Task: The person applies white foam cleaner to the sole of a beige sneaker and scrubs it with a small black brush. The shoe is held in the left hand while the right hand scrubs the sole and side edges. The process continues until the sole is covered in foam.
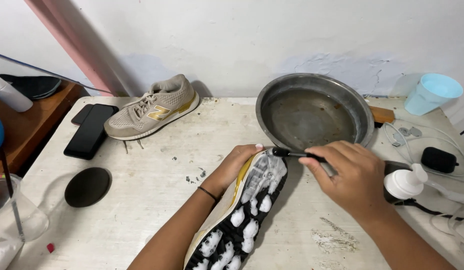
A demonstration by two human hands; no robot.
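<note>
In the head view, a foam-covered sneaker (242, 220) is held sole-up on the table (157, 200) by the left hand (232, 167), curled around its toe. A dark brush (292, 154) is gripped in the closed right hand (349, 172), its head at the toe end of the sole beside the metal basin (314, 112); scrubbing appears to be under way, and the next strokes call for working down the foamy tread.

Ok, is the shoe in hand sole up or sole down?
Sole up. The shoe lies tilted in the left hand, its black tread with white foam facing the camera; the right hand holds a brush at its tip.
</note>
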